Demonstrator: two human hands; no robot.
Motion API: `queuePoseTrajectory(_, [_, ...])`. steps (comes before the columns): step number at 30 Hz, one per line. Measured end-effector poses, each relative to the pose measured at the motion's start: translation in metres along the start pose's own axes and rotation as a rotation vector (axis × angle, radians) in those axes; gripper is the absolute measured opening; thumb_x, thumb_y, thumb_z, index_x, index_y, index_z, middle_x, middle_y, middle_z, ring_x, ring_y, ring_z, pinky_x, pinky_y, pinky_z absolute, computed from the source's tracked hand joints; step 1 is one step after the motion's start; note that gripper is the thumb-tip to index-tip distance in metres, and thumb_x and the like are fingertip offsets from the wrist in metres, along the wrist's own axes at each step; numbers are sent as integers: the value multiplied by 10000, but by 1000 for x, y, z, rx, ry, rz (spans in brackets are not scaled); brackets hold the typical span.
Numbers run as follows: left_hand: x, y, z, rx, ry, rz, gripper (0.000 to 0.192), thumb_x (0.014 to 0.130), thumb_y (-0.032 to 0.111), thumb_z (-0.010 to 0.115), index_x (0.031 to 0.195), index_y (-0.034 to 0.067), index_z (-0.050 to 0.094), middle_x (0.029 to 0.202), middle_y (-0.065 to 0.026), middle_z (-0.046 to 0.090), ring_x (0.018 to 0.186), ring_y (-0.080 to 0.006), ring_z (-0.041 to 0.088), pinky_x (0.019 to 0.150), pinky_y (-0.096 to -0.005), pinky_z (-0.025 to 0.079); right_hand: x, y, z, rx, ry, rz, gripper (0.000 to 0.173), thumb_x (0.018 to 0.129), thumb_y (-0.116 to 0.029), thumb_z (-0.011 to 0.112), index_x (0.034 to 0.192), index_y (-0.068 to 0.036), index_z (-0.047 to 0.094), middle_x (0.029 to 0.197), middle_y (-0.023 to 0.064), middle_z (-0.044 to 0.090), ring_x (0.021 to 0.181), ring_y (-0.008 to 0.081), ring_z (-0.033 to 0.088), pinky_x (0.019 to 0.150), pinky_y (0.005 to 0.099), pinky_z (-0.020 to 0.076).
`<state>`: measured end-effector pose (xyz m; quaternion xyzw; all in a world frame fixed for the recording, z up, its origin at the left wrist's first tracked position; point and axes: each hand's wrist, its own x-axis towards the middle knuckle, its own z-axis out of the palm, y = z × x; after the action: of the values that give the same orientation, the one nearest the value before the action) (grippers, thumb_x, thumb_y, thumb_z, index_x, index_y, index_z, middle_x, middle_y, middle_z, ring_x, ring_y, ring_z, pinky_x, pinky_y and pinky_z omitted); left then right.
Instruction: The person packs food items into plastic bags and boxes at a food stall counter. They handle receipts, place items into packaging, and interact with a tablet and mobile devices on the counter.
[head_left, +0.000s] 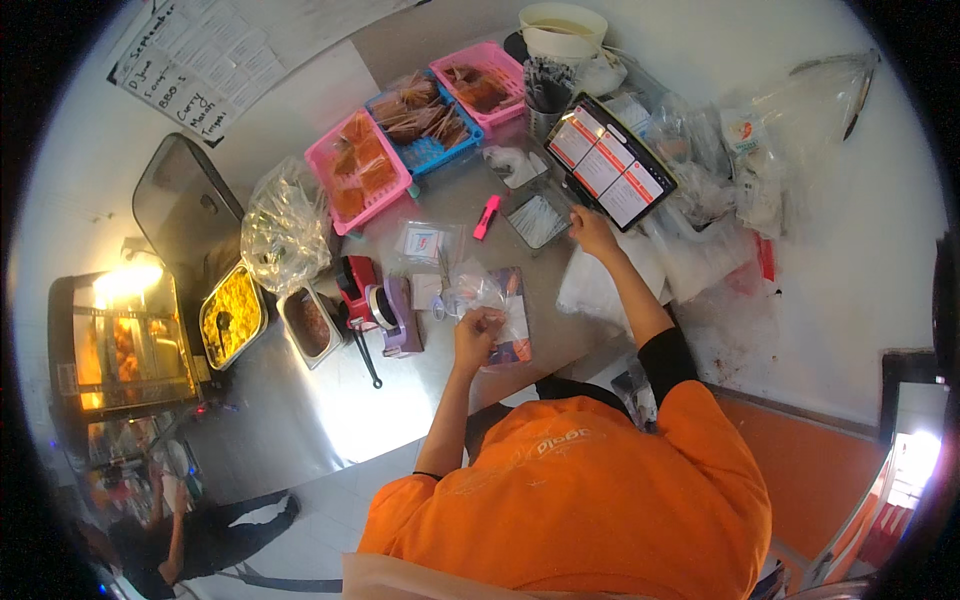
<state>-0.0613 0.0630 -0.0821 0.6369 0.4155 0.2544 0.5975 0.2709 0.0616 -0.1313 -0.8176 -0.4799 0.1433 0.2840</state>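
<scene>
My left hand (476, 341) holds a clear plastic bag (480, 285) by its near end, just above a printed sheet (519, 300) on the steel table. What the bag contains is too unclear to tell. Farther right, my right hand (594, 234) reaches to the edge of a small clear container (511, 222) of thin white sticks or packets. Its fingertips are too small to show whether they grip something. Behind that hand stands a tablet (611, 169) with a lit screen. Scissors (439, 306) lie left of the bag, and a pink marker (487, 217) lies beyond it.
Red (355, 285) and purple (405, 319) tape dispensers stand left, near metal pans of brown (309, 326) and yellow food (231, 307). Pink (403, 185) and blue baskets (427, 166) hold bagged items at the back. Plastic bags (600, 281) lie right. Another person (176, 525) is at lower left.
</scene>
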Motion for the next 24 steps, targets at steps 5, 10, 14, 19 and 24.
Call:
queuePoseTrajectory(5, [-3,3,-5,8,14,-4,110,787,122,665,887,75,669,647,-6,483,524,-80,497,407,-238,397,-14,-63,-28,414,-136,288,397,936,-277,421,1299,-114,421,764,161,643,543,284,611,557,409,488])
queuePoseTrajectory(10, [1,-13,-3,25,19,153,113,807,134,658,894,61,661,605,-2,489,463,-77,484,387,-237,379,-10,-36,-36,-24,-65,196,569,923,-332,411,1427,-297,148,671,102,655,553,258,636,600,419,515])
queuePoseTrajectory(14, [-1,3,-6,40,-29,82,104,820,122,644,892,48,656,590,-5,491,437,-80,482,387,-239,380,-7,-42,-61,-22,-255,437,621,914,-324,408,1428,-348,62,718,172,649,656,286,658,646,448,523])
queuePoseTrajectory(19, [0,-3,-2,11,-2,27,113,816,124,648,896,44,655,562,5,451,423,-82,480,382,-242,377,3,-22,-65,-195,19,375,645,910,-291,410,1422,-368,24,758,218,633,705,378,642,638,517,505])
queuePoseTrajectory(24, [2,-8,-6,75,-32,-63,121,812,127,654,901,46,653,566,-2,434,439,-86,492,381,-257,380,3,-32,-72,-170,33,343,643,906,-271,411,1422,-369,40,762,229,627,710,394,634,634,521,502])
